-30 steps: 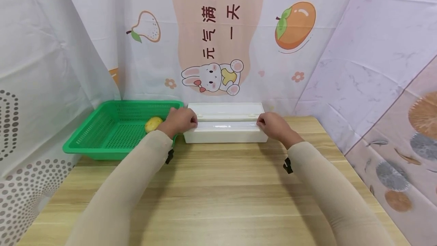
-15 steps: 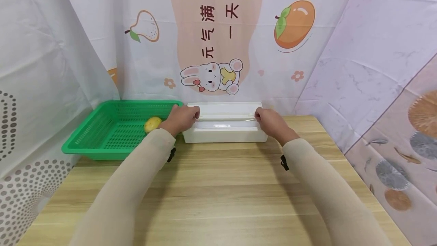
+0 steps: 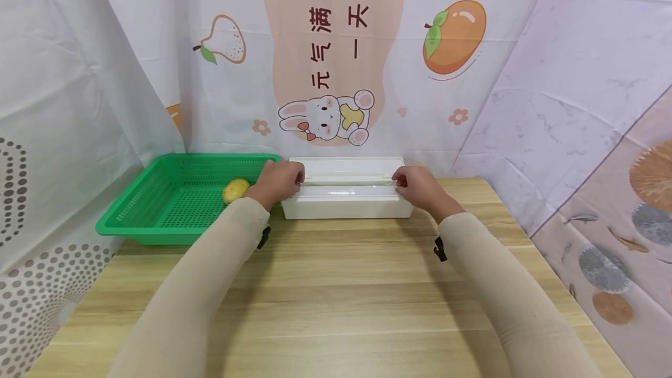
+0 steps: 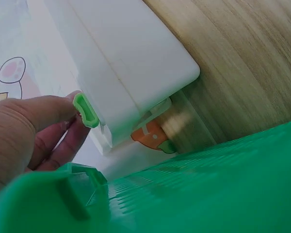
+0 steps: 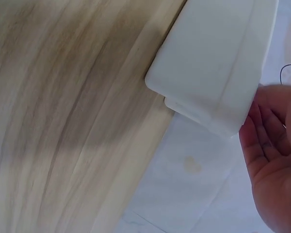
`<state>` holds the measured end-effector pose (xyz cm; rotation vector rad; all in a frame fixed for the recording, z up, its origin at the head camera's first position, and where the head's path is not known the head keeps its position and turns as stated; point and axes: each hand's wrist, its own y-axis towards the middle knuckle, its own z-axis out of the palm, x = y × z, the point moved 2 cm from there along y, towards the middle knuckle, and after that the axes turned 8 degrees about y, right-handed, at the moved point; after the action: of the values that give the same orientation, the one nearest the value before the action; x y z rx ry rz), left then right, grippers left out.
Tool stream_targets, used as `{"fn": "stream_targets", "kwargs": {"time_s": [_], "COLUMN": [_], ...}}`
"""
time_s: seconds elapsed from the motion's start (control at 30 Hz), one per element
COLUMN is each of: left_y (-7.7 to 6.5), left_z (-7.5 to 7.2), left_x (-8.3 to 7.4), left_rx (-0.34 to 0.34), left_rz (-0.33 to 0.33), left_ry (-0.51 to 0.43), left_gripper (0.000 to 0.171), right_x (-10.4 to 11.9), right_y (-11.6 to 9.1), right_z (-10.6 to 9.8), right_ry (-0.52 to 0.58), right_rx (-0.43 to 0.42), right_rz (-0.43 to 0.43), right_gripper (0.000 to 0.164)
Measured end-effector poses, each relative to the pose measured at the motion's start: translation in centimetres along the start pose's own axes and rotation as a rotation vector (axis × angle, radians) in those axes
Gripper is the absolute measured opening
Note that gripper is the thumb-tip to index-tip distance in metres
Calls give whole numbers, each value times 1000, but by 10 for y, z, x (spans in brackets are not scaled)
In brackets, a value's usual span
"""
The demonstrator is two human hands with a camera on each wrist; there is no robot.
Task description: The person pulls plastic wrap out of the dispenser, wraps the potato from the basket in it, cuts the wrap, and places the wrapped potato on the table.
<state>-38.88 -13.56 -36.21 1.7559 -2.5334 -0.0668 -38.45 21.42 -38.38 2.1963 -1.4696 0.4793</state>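
Left hand (image 3: 279, 181) and right hand (image 3: 420, 190) have edged forward at the white box (image 3: 346, 209). Whether their fingers clamp anything, I cannot tell.

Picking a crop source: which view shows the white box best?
Head: the white box shows end to end, though left hand and right hand overlap it. Left wrist shows just its left end; right wrist, just its right.
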Motion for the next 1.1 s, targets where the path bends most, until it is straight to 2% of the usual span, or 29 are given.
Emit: {"fn": "stream_targets", "kwargs": {"time_s": [0.2,0.4,0.57,0.87,1.1], "left_y": [0,0,-1,-2,-5], "left_z": [-1,-1,-5,-12,-18], "left_x": [1,2,5,6,6], "left_rx": [-16,1,1,-14,-23], "left_rz": [-59,-104,-107,-101,-125], "left_ry": [26,14,-7,-18,-43], "left_gripper": [4,10,19,5,8], "right_x": [0,-5,-9,-9,-9], "right_y": [0,0,-1,-2,-2], "right_z": [0,-2,-4,-11,-16], "right_ry": [-37,-16,26,31,-7], "right_rx": [-36,-50,-48,-57,-74], "right_rz": [16,10,33,52,51], "right_gripper": [8,5,9,14,14]}}
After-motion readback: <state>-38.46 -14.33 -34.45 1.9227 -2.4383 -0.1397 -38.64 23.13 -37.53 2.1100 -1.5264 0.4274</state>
